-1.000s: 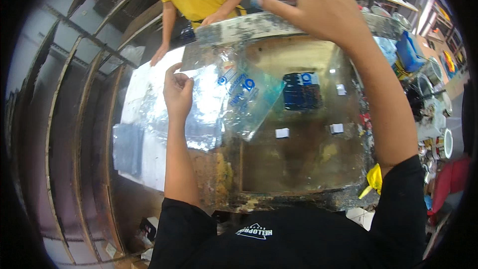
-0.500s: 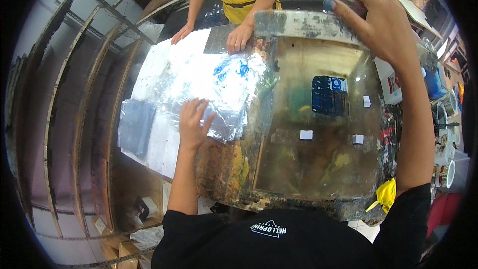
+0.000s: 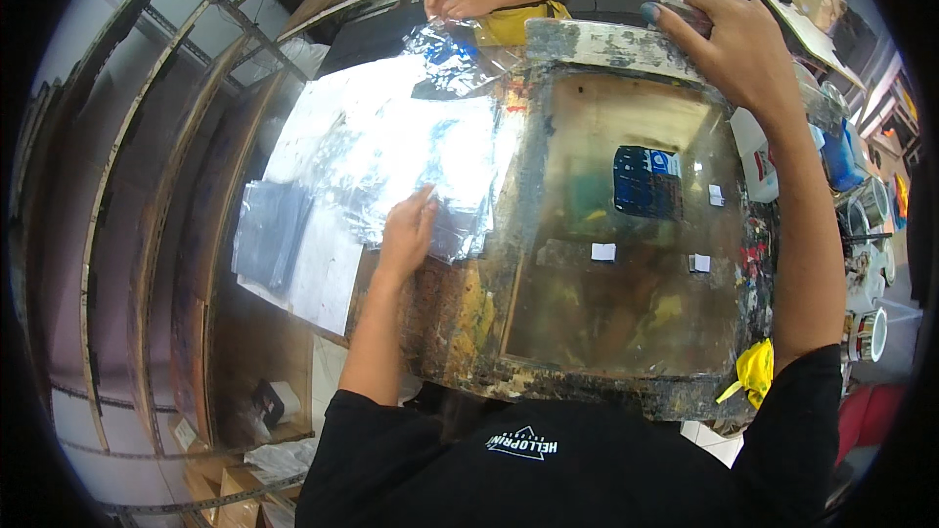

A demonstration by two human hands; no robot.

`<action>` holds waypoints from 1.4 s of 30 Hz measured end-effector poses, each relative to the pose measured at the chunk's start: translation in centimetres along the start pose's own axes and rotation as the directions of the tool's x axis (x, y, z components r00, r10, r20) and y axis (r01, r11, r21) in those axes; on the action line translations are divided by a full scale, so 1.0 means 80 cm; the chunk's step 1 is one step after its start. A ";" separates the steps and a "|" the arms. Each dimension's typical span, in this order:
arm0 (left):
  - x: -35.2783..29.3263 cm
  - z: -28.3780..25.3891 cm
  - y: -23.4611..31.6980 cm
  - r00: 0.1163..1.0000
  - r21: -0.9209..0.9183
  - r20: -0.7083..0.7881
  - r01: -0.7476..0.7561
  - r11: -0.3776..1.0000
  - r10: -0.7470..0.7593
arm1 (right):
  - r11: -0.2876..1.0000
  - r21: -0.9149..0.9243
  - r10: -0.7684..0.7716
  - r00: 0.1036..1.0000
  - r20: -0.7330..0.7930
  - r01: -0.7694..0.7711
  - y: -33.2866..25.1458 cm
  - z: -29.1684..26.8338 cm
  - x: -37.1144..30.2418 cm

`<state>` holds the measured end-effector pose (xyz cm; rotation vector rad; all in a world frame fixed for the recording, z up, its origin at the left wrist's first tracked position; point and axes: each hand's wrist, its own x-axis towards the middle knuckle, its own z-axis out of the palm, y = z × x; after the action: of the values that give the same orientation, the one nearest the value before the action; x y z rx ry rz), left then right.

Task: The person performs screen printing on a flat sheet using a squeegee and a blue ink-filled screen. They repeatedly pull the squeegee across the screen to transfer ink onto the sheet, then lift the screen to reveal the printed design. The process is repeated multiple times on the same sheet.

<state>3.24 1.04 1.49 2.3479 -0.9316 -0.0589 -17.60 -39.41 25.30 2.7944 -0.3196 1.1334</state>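
Observation:
My left hand (image 3: 407, 233) reaches onto a stack of shiny clear plastic sheets (image 3: 460, 220), fingers stretched out, seeming to touch the top. Glare hides much of the stack. At the far right, my right hand (image 3: 736, 51) is closed over the ink-stained pale bar (image 3: 611, 47) of a frame; its far fingers are hidden. Nearer me lies a brownish, glossy panel (image 3: 606, 323) with a dark blue printed patch (image 3: 646, 181) and small white tabs (image 3: 603, 252). Across the table, a person in yellow holds a clear sheet with blue print (image 3: 452, 57).
Another pile of clear sheets (image 3: 272, 235) rests on white paper (image 3: 328, 284) at the left. A tall rack (image 3: 147, 235) stands beyond it. A yellow cloth or bag (image 3: 753, 372) hangs at the table's near right corner. Pots (image 3: 869, 332) and a white container (image 3: 755, 156) line the right.
The person in yellow has drawn the blue-printed sheet off the stack to the far side. My left hand has moved right and onto the stack. My right hand stays on the bar.

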 end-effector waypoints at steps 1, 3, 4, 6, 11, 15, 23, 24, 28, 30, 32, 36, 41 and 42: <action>0.008 -0.006 0.013 0.993 0.041 -0.042 -0.111 0.993 0.113 | 1.000 0.012 -0.016 0.999 -0.032 0.016 0.000 0.000 0.001; 0.020 -0.011 0.045 0.970 0.142 -0.060 -0.224 0.964 0.234 | 0.999 -0.037 0.004 1.000 -0.012 -0.005 0.002 0.001 0.008; 0.023 0.003 0.068 0.982 0.105 0.010 -0.186 0.977 0.186 | 1.000 -0.021 -0.020 0.998 -0.055 0.019 0.002 0.001 0.010; 0.020 0.051 0.118 0.966 0.058 0.178 -0.198 0.979 0.185 | 0.999 -0.026 -0.028 0.999 -0.037 0.027 0.001 0.000 0.011; -0.007 0.176 0.211 0.750 0.199 0.462 -0.608 0.769 0.474 | 0.992 -0.085 0.109 0.973 0.201 -0.094 -0.010 -0.016 0.003; 0.010 0.245 0.275 0.698 0.079 0.439 -0.658 0.749 0.566 | 0.984 -0.058 0.179 0.914 0.365 -0.170 -0.017 -0.039 0.019; -0.015 0.275 0.329 0.661 0.005 0.407 -0.691 0.723 0.630 | 0.995 -0.098 -0.006 0.997 0.072 0.013 -0.011 -0.024 0.001; -0.018 0.275 0.328 0.660 0.000 0.396 -0.696 0.719 0.639 | 0.998 -0.035 -0.041 0.996 0.080 0.044 -0.002 -0.022 0.002; -0.025 0.283 0.327 0.669 -0.026 0.313 -0.703 0.711 0.674 | 0.972 0.124 -0.203 0.979 0.016 0.199 0.016 -0.030 -0.001; -0.027 0.283 0.330 0.678 -0.060 0.287 -0.693 0.719 0.677 | 0.990 0.111 -0.091 0.996 0.005 0.090 0.003 -0.028 0.008; -0.021 0.263 0.330 0.747 -0.123 0.230 -0.613 0.780 0.624 | 0.989 0.078 0.108 0.973 0.204 -0.126 -0.005 -0.030 0.020; 0.026 0.158 0.310 0.994 -0.485 -0.009 -0.096 0.869 0.105 | 0.998 -0.059 0.027 0.991 0.131 -0.019 -0.007 -0.015 0.009; 0.055 0.025 0.266 0.992 -0.953 -0.105 -0.120 0.277 0.068 | 0.999 0.041 -0.037 0.997 0.070 0.034 -0.013 0.023 -0.080; 0.045 0.026 0.259 0.998 -0.884 0.055 0.033 0.467 0.034 | 0.997 0.047 -0.064 0.995 0.083 0.060 -0.020 0.031 -0.103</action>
<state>-7.18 -14.13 11.89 1.3362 -0.6661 -0.5093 -21.30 -37.05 17.74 2.8745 -0.2157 1.0240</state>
